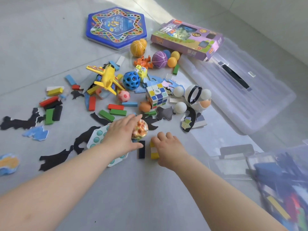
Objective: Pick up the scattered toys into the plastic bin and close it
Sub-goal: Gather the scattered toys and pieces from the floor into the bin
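Scattered toys covered a grey tiled floor (146,194), seen from above. At the far left lay flat black puzzle pieces (18,122) and a blue puzzle piece (35,133), with loose coloured wooden blocks (50,101) just beyond them. Further in, a yellow toy plane (106,77) rested on a heap of blocks, and a blue hexagonal game board (116,26) lay behind it.

Near the middle, the person's left hand (122,134) reached over a white pop-it board (97,139) with teal bubbles. Its fingers were spread and fairly straight, laid over the top of an orange mottled ball (141,130), with the thumb stretched out below it. The ball sat in the fork between thumb and fingers.

A black block (142,150) lay flat on the floor between the two hands. Just beside it, the right hand (168,147) had its fingers curled down around a yellow block (154,155) with a white block (154,149) against it.

Beyond the hands sat a blue holed ball (131,80), a puzzle cube (157,95) and several small balls. A purple toy box (186,39) leaned on a clear lid (250,104) lying flat to the right, off the bin. The plastic bin (275,157) stood open at the lower right edge, blurred, with coloured blocks already inside.
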The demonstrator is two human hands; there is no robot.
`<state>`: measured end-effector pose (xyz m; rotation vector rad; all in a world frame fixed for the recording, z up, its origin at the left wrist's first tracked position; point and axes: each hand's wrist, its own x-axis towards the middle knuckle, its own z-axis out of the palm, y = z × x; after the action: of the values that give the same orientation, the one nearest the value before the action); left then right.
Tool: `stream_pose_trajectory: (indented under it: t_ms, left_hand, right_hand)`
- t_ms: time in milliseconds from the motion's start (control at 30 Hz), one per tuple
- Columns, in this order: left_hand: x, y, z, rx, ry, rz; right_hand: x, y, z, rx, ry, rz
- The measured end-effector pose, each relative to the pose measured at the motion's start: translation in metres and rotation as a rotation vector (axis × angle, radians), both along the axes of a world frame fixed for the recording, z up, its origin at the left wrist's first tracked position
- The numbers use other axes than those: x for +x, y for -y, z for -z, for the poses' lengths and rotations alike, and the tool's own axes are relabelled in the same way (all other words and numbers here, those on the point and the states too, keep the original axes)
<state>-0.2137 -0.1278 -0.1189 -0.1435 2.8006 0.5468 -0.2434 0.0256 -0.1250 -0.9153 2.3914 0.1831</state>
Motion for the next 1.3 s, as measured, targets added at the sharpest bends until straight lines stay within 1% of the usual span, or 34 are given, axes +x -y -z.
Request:
stream_pose_trajectory:
  t_ms: [100, 200, 267, 333, 400, 467, 667, 833, 967, 1033, 1100, 1167, 1233, 1300]
  left_hand:
    - [-0.004, -0.005, 0.003, -0.037, -0.015, -0.02]
    - [-0.004, -0.008, 0.004, -0.054, -0.095, -0.048]
    - [-0.002, -0.01, 0.003, -0.002, -0.169, -0.078]
    - [0.003, -0.011, -0.002, 0.093, -0.205, -0.126]
    - [0.011, -0.012, -0.008, 0.195, -0.181, -0.164]
    - [0.022, -0.01, -0.012, 0.254, -0.14, -0.183]
    - [0.039, -0.004, -0.019, 0.289, -0.076, -0.242]
    - [0.035, -0.017, -0.033, 0.343, -0.116, -0.24]
    - [0.023, -0.041, -0.056, 0.39, -0.193, -0.196]
    - [0.017, -0.054, -0.069, 0.404, -0.216, -0.196]
    - [0.009, -0.075, -0.084, 0.403, -0.254, -0.143]
    - [-0.001, -0.107, -0.104, 0.453, -0.306, -0.023]
    - [-0.01, -0.15, -0.127, 0.56, -0.338, 0.103]
    - [-0.018, -0.198, -0.148, 0.666, -0.336, 0.179]
  right_hand:
    - [0.007, 0.003, 0.001, 0.091, -0.034, 0.002]
    - [0.012, 0.001, 0.004, 0.101, -0.042, 0.016]
    - [0.014, -0.003, 0.005, 0.081, -0.051, 0.005]
    - [0.015, -0.01, 0.005, 0.056, -0.058, -0.008]
    - [0.017, -0.018, 0.003, 0.045, -0.055, -0.014]
    - [0.019, -0.026, 0.001, 0.036, -0.045, -0.003]
    - [0.021, -0.048, -0.015, -0.049, 0.0, 0.109]
    - [0.018, -0.067, -0.057, -0.106, 0.045, 0.183]
    - [0.015, -0.098, -0.123, -0.307, 0.066, 0.328]
    - [0.018, -0.126, -0.159, -0.415, 0.025, 0.367]
    - [0.025, -0.163, -0.187, -0.501, -0.026, 0.449]
    - [0.035, -0.206, -0.203, -0.57, -0.096, 0.592]
    - [0.048, -0.255, -0.206, -0.632, -0.163, 0.805]
    - [0.066, -0.294, -0.197, -0.667, -0.145, 1.059]
